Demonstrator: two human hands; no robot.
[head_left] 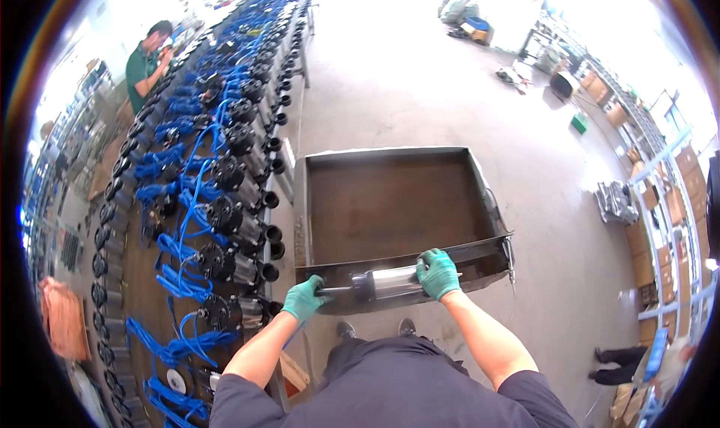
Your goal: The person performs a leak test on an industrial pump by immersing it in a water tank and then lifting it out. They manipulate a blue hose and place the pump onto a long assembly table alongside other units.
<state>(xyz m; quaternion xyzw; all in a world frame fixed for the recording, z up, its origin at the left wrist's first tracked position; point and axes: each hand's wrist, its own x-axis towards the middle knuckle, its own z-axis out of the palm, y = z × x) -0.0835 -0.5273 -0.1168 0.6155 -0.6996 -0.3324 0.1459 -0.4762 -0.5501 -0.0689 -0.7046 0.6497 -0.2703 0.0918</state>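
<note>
A silver metal cylinder [395, 282] with a dark end and a thin shaft [337, 289] lies level across the near rim of a large metal tank [390, 152]. My right hand [438, 274], in a green glove, is closed round the cylinder's right end. At the other end my left hand [304, 299], also gloved in green, grips the thin shaft; its fingertips are partly hidden. I cannot tell whether the cylinder rests on the tank or hangs just above it. Brownish stains cover the tank's flat inside, and a narrow trough [480, 267] runs along its near side.
On my left a long bench carries rows of black-and-silver motors [240, 225] with blue cables [184, 259]. A co-worker [142, 68] stands at its far side. To the right are shelves with cardboard boxes [641, 240], a grey bundle [616, 202] and a green box [579, 123] on the floor.
</note>
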